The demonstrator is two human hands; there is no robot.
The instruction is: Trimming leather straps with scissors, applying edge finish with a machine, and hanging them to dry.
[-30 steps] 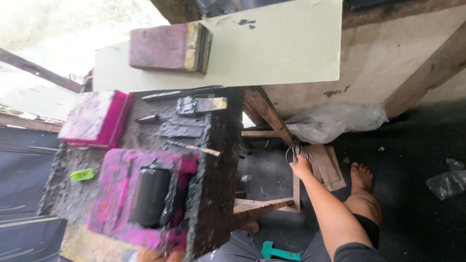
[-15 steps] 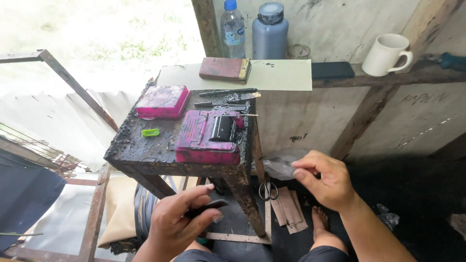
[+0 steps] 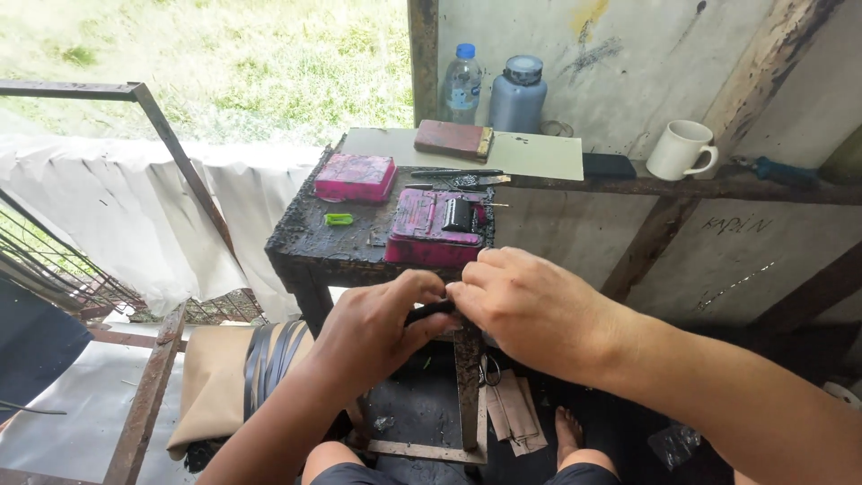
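Head view: hands (image 3: 449, 310) pinch what looks like a black strip (image 3: 429, 311).

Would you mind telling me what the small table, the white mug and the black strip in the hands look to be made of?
The small table looks like rough wood, caked black and stained. The white mug looks ceramic: smooth, glossy glaze. The black strip, pinched between the left hand and the right hand, seems leather or rubber, matte; mostly hidden, so unsure.
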